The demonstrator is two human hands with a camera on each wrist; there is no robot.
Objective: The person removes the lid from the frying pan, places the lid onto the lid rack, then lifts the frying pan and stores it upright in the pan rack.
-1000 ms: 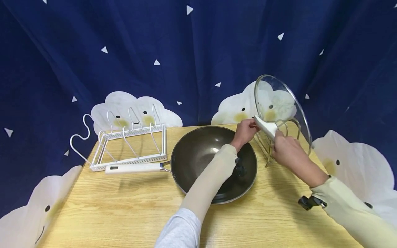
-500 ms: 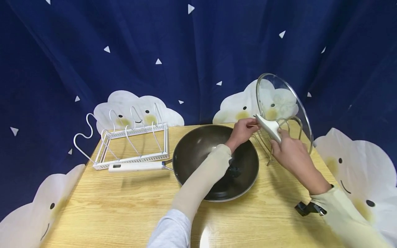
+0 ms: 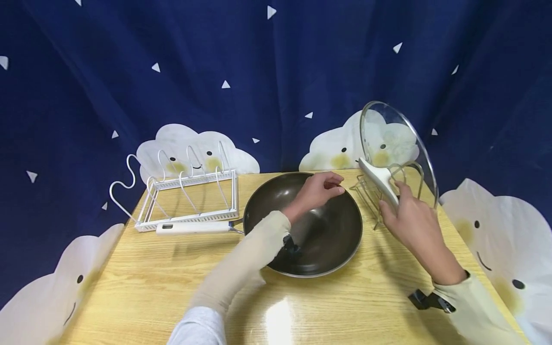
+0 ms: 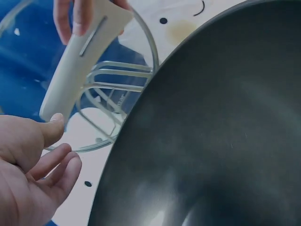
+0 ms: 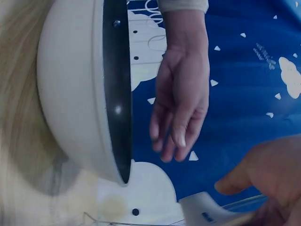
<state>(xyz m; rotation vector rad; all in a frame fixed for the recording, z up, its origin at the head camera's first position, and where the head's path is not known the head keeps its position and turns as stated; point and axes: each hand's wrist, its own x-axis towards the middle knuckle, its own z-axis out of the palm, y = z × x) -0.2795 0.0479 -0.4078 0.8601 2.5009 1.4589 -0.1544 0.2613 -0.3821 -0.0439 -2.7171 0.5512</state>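
A glass lid (image 3: 398, 125) with a metal rim and a long white handle (image 3: 378, 178) stands upright, slightly tilted, at the metal wire rack (image 3: 370, 201) on the table's right; whether the rack bears it I cannot tell. My right hand (image 3: 414, 225) grips the near end of that handle, thumb on one side and fingers on the other. Over the dark wok (image 3: 319, 239) my left hand (image 3: 316, 190) hovers with loosely bent fingers and holds nothing. In the left wrist view, the left hand (image 4: 33, 165) is near the far end of the lid's handle.
At the back left stands a white rack (image 3: 235, 201) with several wire dividers. The wok's white handle (image 3: 194, 228) points left, in front of that rack. A blue curtain (image 3: 258, 62) with cloud prints hangs behind the wooden table (image 3: 142, 287).
My left hand has left the lid's handle area and moved left over the wok. My right hand has slid slightly toward the handle's near end; the lid stays beside the rack.
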